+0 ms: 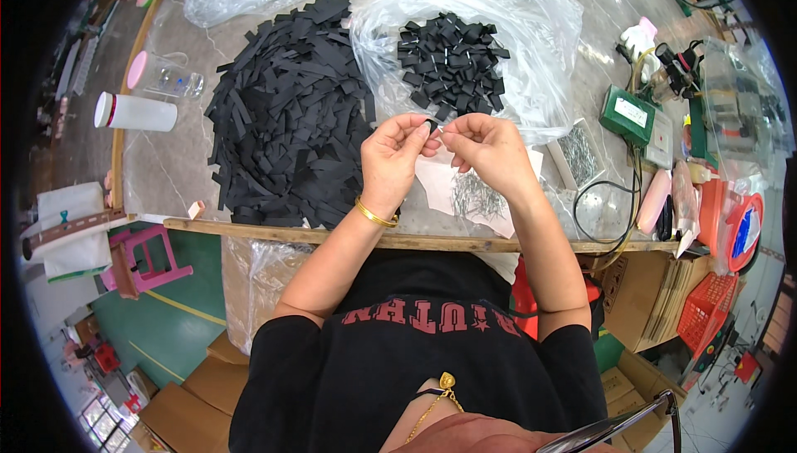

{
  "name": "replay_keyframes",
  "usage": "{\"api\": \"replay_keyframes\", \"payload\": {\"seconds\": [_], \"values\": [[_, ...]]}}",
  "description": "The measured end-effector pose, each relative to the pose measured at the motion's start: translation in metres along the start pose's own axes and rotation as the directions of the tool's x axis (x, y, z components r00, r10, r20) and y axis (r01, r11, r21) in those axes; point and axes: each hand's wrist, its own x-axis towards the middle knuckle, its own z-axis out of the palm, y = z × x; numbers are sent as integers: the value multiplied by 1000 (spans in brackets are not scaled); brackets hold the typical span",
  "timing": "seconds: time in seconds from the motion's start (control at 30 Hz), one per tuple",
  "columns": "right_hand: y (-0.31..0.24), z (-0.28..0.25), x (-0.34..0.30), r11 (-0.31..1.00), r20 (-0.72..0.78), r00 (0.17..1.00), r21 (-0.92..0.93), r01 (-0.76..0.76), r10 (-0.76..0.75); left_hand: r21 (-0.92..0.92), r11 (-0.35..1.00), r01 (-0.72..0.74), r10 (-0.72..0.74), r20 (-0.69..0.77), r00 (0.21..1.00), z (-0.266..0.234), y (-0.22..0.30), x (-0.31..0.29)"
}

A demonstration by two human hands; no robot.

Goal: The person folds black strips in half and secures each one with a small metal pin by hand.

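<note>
My two hands meet above the front of the table, fingertips nearly touching. Between thumb and fingers, my left hand [393, 154] pinches a small black strip [432, 124], mostly hidden by the fingers. Close beside it, my right hand [490, 147] is closed in a pinch on something small and pale, too small to name. To the left spreads a large heap of flat black strips [286, 121]. Beyond my hands, a pile of folded black pieces [452, 58] lies on clear plastic sheeting [540, 46]. Below my right hand, thin metal pins [477, 197] are scattered on pale paper [436, 179].
A tray of metal pins [579, 154] stands right of the paper. Farther right are a green box [627, 117], black cables [610, 241] and a red basket [706, 312]. At left lie a white bottle [141, 112] and a clear pink-lidded bottle [162, 75]. A wooden edge [241, 230] borders the table.
</note>
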Motion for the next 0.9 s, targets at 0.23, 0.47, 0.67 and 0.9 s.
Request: {"api": "replay_keyframes", "payload": {"seconds": [0.23,0.47,0.67,0.9], "values": [[-1,1,2,1000,3,1000,-14,-6,6,21,999,-30,29,20,999,-2,-1,-1],[-2,1,2,999,-6,1000,-36,0,-1,27,999,-34,33,23,999,-2,-4,0],[-2,2,2,999,-3,1000,-39,5,-5,19,999,-31,30,20,999,-2,-4,1],[-4,1,4,997,-9,1000,-77,1,-1,100,989,-105,103,19,994,0,-4,-2]]}}
